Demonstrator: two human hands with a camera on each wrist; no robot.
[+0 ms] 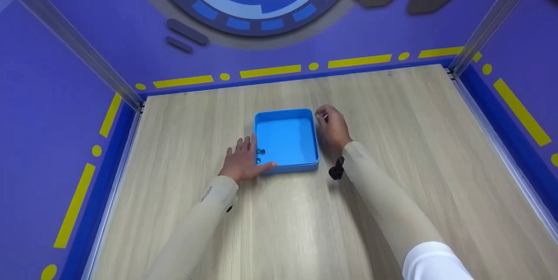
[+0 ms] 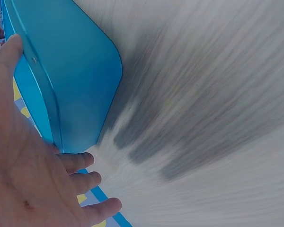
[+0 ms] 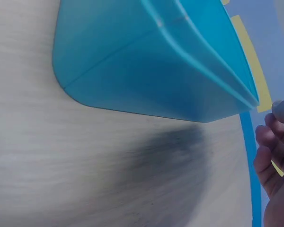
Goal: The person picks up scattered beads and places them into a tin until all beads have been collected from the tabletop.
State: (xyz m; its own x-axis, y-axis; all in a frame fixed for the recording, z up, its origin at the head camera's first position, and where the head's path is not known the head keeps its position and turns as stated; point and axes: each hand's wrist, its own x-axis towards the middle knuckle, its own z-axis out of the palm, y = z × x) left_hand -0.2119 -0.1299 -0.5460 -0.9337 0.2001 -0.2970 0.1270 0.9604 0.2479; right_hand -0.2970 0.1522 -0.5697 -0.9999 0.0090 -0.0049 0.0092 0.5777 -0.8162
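Note:
A square blue plastic box (image 1: 285, 140), without a lid, stands on the wooden tabletop. Inside, along its left wall near the front corner, lie a few small dark greenish marbles (image 1: 263, 151). My left hand (image 1: 242, 160) rests at that front left corner, fingers spread and straight along the outside, thumb over the front rim. The left wrist view shows the thumb (image 2: 12, 49) at the rim. Beside the box's far right corner is my right hand (image 1: 333, 127), its fingers curled and fingertips close together near the rim. I cannot tell whether something small is between them.
Purple panels (image 1: 130, 62) with yellow markings enclose the table (image 1: 279, 219) at the back and both sides. Metal posts (image 1: 492, 22) rise at the back corners. A small black device (image 1: 336, 169) is strapped at the right wrist.

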